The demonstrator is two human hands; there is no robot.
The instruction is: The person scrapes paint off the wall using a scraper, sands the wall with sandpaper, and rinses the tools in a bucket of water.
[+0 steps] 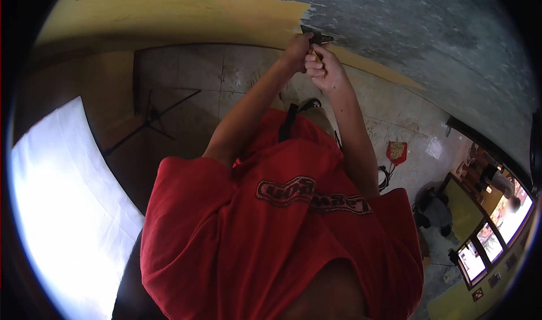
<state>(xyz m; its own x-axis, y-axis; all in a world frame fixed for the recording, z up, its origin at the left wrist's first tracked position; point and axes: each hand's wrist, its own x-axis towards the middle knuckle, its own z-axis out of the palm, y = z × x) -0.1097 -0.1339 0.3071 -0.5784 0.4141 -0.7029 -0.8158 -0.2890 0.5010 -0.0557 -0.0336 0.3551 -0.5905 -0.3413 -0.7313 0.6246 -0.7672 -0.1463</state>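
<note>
Both hands are raised together at the wall on a scraper, which has a yellow handle and a dark, wide blade. My right hand is closed around the handle. My left hand is closed at the blade, its fingers pressing against the dark metal; part of its grip is hidden. The blade touches the wall close to the ragged border between yellow paint and a bare grey, patchy surface.
A dark metal stand is on the tiled floor to the left, near a bright white sheet. A red dustpan holding debris lies right. Two other people are farther right, by a window.
</note>
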